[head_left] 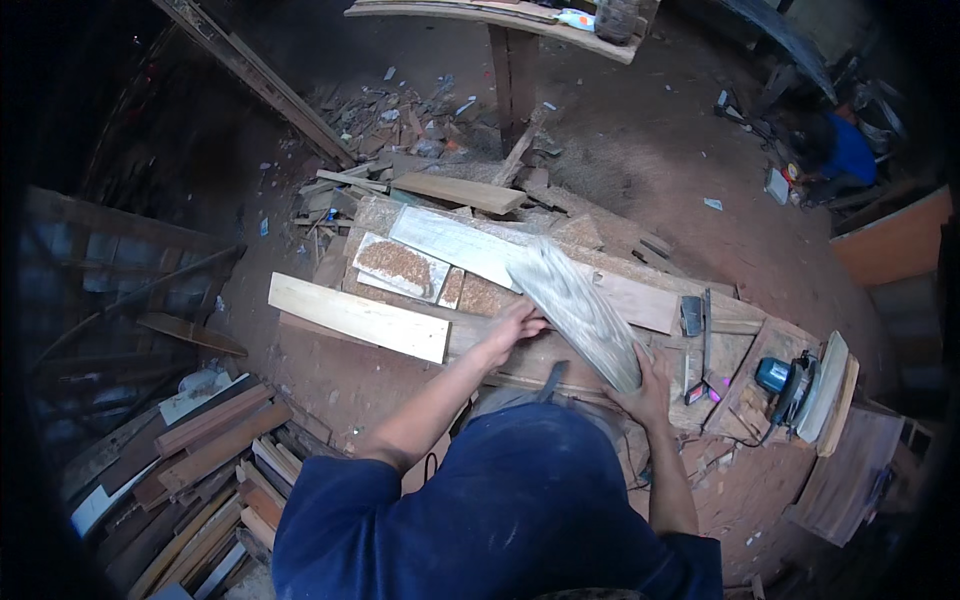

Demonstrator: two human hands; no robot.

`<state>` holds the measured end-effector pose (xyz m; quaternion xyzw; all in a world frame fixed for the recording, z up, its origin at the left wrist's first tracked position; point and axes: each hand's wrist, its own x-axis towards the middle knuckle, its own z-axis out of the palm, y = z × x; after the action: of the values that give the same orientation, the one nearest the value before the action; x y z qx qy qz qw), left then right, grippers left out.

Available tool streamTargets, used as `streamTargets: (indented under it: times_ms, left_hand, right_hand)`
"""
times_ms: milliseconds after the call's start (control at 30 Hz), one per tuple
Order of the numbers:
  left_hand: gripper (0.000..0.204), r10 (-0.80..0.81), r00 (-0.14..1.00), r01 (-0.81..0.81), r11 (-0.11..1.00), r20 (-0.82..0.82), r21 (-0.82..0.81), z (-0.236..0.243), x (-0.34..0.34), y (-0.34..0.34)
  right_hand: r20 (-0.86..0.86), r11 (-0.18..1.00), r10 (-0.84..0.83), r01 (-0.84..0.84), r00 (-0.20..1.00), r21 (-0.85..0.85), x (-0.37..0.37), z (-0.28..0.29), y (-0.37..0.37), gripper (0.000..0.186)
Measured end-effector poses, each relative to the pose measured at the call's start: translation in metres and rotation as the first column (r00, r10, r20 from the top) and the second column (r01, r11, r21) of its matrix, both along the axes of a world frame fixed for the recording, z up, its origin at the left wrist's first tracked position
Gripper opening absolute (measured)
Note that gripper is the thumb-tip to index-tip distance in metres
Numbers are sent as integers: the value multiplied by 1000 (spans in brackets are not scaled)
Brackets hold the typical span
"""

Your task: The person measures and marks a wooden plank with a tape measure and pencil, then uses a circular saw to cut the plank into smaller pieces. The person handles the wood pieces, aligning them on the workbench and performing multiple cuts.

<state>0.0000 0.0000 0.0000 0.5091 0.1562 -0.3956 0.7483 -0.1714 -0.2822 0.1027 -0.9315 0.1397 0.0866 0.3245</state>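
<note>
A grey, weathered board (580, 315) is tilted over the bench, blurred at its far end, with my right hand (645, 385) gripping its near end. My left hand (515, 325) has bent, parted fingers beside the board's left edge; whether they touch it is unclear. Under and behind that board lie a long pale board (450, 240) and a pinkish plank (635, 297). A cream board (355, 315) lies left of my left hand. Sawdust-covered pieces (400, 270) sit between them, and a dark flat bar (550, 382) lies between my hands.
The wooden workbench (750, 315) holds a square tool (708, 345) and a teal power tool (785, 385) at right. A wood pile (210, 450) fills the lower left. A raised shelf (480, 14) stands at the back. Another person in blue (840, 150) crouches at upper right among items.
</note>
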Motion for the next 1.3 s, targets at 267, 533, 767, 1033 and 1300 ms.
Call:
streamTargets:
  times_ms: [267, 533, 767, 1033, 1300]
  left_hand:
    - [44, -114, 980, 180, 855, -161, 487, -65, -45, 115]
    - [40, -144, 978, 206, 788, -151, 581, -113, -73, 163]
    - [41, -202, 975, 217, 783, -92, 582, -141, -81, 174]
    - [39, -213, 973, 215, 719, -84, 661, -114, -74, 162]
    - [53, -504, 859, 172, 452, 91, 875, -89, -42, 127]
  right_hand:
    - [-76, 933, 115, -134, 990, -335, -67, -86, -20, 113]
    - [-128, 953, 56, -91, 990, -287, -54, -84, -18, 112]
    - [-94, 960, 67, -90, 993, -264, -55, -88, -19, 112]
    - [-122, 966, 35, -65, 992, -250, -53, -88, -18, 110]
    - [7, 985, -5, 6, 1000, -172, -56, -80, -29, 101]
